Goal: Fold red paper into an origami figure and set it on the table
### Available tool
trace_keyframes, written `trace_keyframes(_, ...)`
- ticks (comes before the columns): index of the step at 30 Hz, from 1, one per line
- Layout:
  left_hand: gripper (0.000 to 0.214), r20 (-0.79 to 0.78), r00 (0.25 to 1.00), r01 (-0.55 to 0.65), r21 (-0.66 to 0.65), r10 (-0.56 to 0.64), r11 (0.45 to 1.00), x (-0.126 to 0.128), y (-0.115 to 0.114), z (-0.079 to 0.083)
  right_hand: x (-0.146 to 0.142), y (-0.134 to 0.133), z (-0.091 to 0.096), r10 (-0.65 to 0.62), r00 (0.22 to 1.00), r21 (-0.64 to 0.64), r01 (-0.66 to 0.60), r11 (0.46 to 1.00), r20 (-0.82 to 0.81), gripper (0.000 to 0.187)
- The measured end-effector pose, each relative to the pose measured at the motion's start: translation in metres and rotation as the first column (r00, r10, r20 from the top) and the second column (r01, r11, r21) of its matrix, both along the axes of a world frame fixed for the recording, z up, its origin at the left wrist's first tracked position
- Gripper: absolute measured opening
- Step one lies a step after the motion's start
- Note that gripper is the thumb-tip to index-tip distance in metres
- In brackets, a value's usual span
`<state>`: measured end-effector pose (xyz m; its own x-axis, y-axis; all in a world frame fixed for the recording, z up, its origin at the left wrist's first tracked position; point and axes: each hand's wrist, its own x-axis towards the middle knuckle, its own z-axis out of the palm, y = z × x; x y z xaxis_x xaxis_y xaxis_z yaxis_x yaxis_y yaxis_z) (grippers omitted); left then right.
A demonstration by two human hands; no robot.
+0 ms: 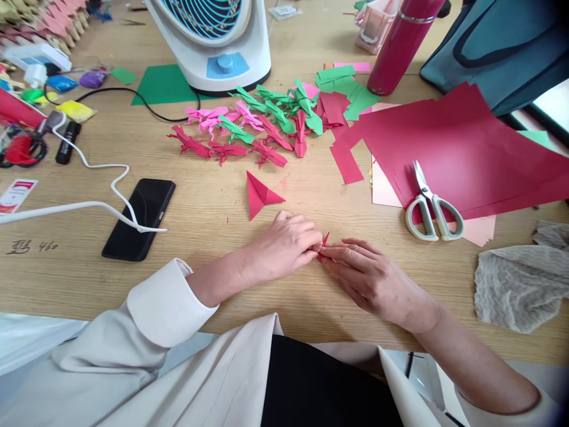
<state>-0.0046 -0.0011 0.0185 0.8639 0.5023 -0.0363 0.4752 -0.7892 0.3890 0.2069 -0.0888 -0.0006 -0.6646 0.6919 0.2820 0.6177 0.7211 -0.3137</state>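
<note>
Between my two hands is a small red folded paper (326,239), mostly hidden by the fingers. My left hand (288,243) is closed, its fingertips pinching the paper from the left. From the right, my right hand (367,273) presses its fingers together on the same piece, close above the table. Just beyond my left hand lies a red paper folded into a pointed triangular shape (262,196). Farther back are several finished-looking folded paper figures in red (226,151), pink (208,118) and green (273,107).
White-handled scissors (427,207) lie partly on large red paper sheets (453,148) at the right. A black phone (140,219) and white cable are at the left. A small fan (222,53) and red bottle (402,47) stand at the back. Grey cloth (520,284) lies front right.
</note>
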Motion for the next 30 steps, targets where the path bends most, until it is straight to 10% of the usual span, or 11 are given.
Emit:
trace_keyframes(13, 0.023, 0.17, 0.985, -0.096, 0.409, 0.028, 0.907, -0.011, -0.032, -0.019, 0.0, -0.001, 0.001, -0.031, 0.999, 0.003, 0.031, 1.0, -0.011, 0.032)
trace_keyframes(30, 0.02, 0.133, 0.979, 0.057, 0.539, -0.151, 0.841, -0.021, -0.031, -0.018, 0.0, -0.003, 0.0, -0.052, 0.999, 0.01, 0.053, 0.999, -0.006, 0.029)
